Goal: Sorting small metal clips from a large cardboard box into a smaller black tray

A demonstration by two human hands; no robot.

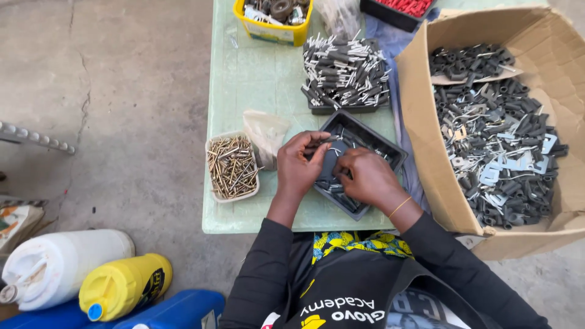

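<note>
Over black tray point(390, 148): left hand point(298, 166) pinches small part point(326, 141); right hand point(365, 176) closed, contents unclear; screws point(231, 166) beside.

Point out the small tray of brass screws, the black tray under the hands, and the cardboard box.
Tray of brass screws point(231, 167), head view, screw pile.
Black tray point(390, 149), head view, far rim.
Cardboard box point(420, 128), head view, left wall.

Both forearms reached forward in dark sleeves. The left hand point(298, 167) curled, fingers point(317, 141) pinched together. The right hand point(367, 176) lay knuckles up, fingers bent, just beside the left.
</note>
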